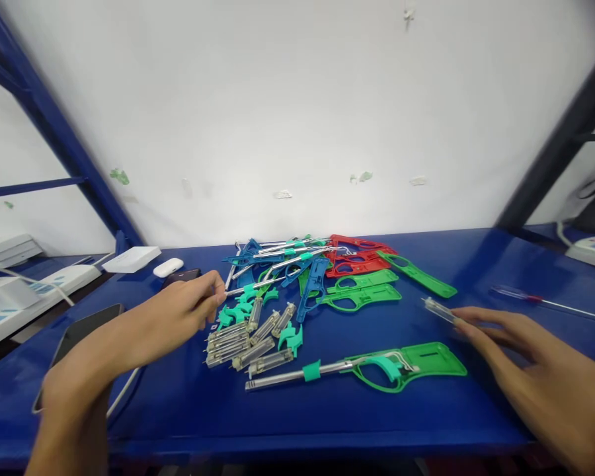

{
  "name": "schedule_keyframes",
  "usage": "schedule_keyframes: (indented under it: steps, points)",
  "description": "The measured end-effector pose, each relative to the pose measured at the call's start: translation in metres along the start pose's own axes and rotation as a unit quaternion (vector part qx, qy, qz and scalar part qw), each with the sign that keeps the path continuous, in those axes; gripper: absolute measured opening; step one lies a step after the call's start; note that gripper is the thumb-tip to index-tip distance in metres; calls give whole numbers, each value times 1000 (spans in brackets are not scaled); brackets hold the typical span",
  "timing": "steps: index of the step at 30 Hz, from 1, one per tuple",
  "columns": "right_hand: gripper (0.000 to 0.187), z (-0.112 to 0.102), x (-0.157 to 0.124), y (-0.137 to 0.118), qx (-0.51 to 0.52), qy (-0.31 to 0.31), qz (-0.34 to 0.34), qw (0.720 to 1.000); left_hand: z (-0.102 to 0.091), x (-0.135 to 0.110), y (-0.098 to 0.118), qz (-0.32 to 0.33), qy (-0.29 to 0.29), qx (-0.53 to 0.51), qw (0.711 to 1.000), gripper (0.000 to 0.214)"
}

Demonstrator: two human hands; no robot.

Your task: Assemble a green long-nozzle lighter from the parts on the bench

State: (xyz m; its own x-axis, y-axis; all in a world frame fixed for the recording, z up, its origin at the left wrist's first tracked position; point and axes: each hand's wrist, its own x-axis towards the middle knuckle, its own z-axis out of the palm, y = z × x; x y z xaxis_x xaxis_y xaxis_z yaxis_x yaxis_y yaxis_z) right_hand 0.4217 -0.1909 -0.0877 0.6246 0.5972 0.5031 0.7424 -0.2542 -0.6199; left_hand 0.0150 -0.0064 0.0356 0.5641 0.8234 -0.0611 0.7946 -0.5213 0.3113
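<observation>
My right hand [530, 370] is closed at the right, pinching a clear lighter fuel tank [439, 311] by one end. My left hand [198, 301] is closed, its fingertips together by the tip of a metal tube and the turquoise triggers [238, 314]; what it holds, if anything, is hidden. In front lies an opened gas lighter [406, 367]: a green half shell with a metal tube [282, 379], a turquoise collar, a trigger and white wire laid in it. Several more clear fuel tanks [250, 352] are heaped below my left fingertips.
Blue half shells [313, 291], red half shells [361, 263] and green half shells [361, 296] lie at the back with metal tubes. A screwdriver [518, 294] lies at right. At left are a phone [72, 337], a white earbud case [168, 267] and a white box [131, 259].
</observation>
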Motion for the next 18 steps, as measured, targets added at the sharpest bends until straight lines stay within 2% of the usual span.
schedule_keyframes:
  steps: [3,6,8,11,14,18]
  points:
    - [29,-9,-5,-15,57,-25,42,997,3,-2,20,64,29,-42,997,35]
    - [36,-14,-12,-27,181,-13,67,981,20,-1,56,97,70,-79,990,35]
    - [31,-14,-20,-36,274,-20,43,960,36,1,85,127,84,-119,981,30]
    - [13,-11,-34,-53,356,-54,-37,932,61,4,119,173,95,-186,963,20]
    - [8,-3,-45,-70,386,-57,-82,917,77,7,133,179,114,-225,951,19]
    - [10,6,-50,-81,413,-40,-75,907,84,7,134,221,159,-195,942,15]
